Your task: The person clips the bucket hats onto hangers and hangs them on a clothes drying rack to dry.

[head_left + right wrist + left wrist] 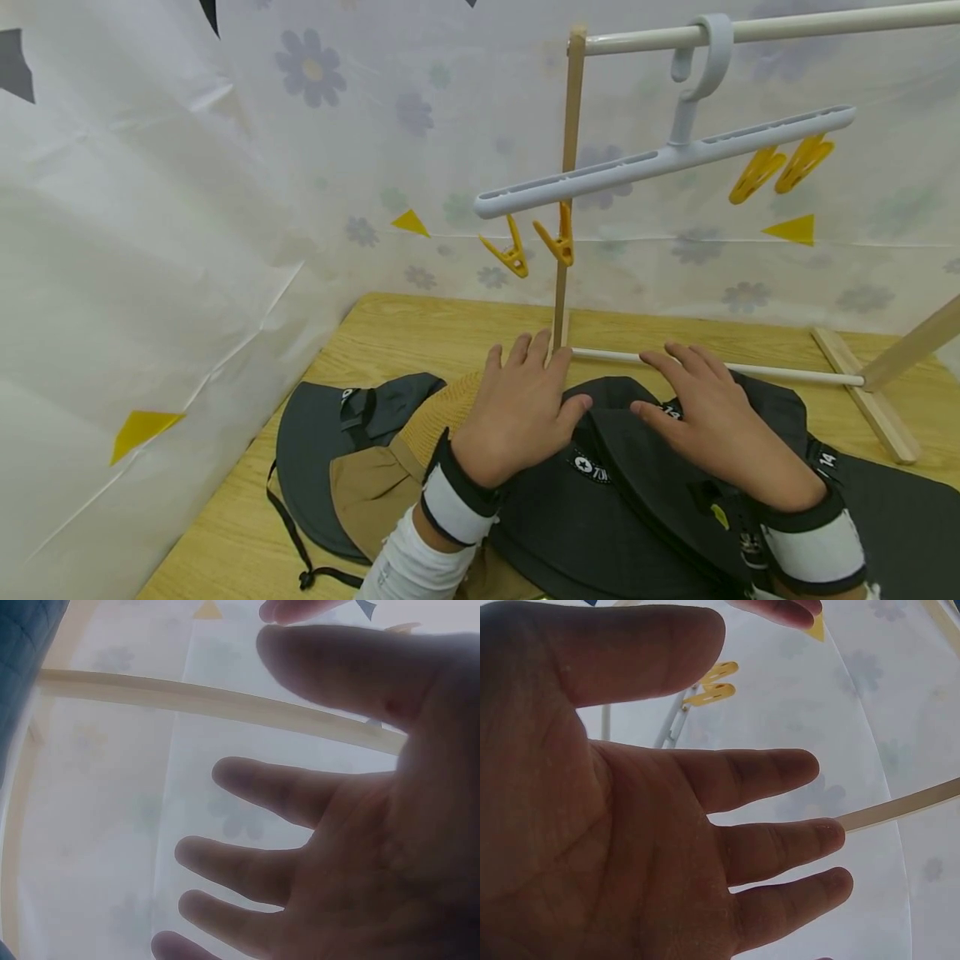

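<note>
Both hands hover over a pile of hats, fingers spread and nothing held. The left hand (pixel 517 408) is above the tan hat (pixel 378 483) and the left side of a black hat (pixel 585 517) with a round white logo. The right hand (pixel 712 417) is over the black hats, its thumb near a white "14" mark. In the left wrist view the left palm (pixel 645 817) shows bare with its fingers apart. In the right wrist view the right palm (pixel 360 847) likewise holds nothing. A dark grey hat (pixel 315 467) with a cord lies at the left of the pile.
A white hanger (pixel 667 158) with several yellow clips (pixel 757 175) hangs from the white rail (pixel 847 25) of a wooden stand (pixel 572 125) behind the hands. The stand's lower bar (pixel 795 373) runs behind the hats. Flowered curtain (pixel 450 108) surrounds the wooden table (pixel 397 333).
</note>
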A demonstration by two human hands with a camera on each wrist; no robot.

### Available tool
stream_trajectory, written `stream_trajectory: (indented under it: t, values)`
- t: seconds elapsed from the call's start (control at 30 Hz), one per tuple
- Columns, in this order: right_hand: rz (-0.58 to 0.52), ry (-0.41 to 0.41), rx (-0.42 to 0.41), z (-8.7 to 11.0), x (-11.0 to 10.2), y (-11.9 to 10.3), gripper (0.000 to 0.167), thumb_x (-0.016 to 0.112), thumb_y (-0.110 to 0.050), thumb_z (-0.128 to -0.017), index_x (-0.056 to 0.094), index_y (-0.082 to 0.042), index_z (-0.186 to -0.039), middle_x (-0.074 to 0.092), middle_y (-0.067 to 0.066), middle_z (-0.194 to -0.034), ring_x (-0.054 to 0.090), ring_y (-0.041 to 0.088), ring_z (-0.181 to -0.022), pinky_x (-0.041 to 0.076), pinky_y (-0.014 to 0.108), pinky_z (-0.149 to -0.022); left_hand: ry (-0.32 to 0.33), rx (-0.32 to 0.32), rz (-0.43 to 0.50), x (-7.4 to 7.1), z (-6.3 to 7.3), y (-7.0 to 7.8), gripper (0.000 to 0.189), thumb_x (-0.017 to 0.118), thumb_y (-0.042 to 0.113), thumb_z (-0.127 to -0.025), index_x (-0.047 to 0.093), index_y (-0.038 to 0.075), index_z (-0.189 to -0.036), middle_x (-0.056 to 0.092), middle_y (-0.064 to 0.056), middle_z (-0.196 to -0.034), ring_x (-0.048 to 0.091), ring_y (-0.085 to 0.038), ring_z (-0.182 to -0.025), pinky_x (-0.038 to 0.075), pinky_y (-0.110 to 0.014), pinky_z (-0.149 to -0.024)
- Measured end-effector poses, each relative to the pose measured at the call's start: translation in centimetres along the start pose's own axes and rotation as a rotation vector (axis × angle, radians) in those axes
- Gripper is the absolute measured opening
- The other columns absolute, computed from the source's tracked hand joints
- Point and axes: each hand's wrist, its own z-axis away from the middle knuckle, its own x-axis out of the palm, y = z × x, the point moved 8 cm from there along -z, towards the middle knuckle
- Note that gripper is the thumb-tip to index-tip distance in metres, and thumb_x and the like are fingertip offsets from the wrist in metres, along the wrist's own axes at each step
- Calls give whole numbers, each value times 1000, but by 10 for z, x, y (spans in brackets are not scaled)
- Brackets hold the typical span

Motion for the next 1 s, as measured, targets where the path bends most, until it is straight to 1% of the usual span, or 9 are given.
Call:
stream_trajectory:
  t: [0.2,0.77,1.0]
  values:
    - [3,-2,9,0,0,1,67,69,-37,-93,45,-3,-146,33,36,-152,24,60,-139,23,76,-105,5,9,-7,-1,1,1,60,46,50,-103,39,16,-152,32,-14,-161,31,-33,-150,29,-57,-119]
    - [2,-6,8,-1,0,0,68,69,-37,-93,44,-3,-146,32,36,-152,23,60,-139,22,76,-106,16,8,-25,-2,1,1,60,45,50,-103,40,16,-152,33,-13,-161,32,-33,-150,31,-57,-118]
    - [1,-13,8,0,2,0,67,69,-38,-93,45,-4,-146,33,36,-152,24,60,-139,22,76,-106,9,3,-9,-1,2,1,60,46,50,-103,40,17,-152,33,-13,-161,31,-33,-150,30,-56,-119]
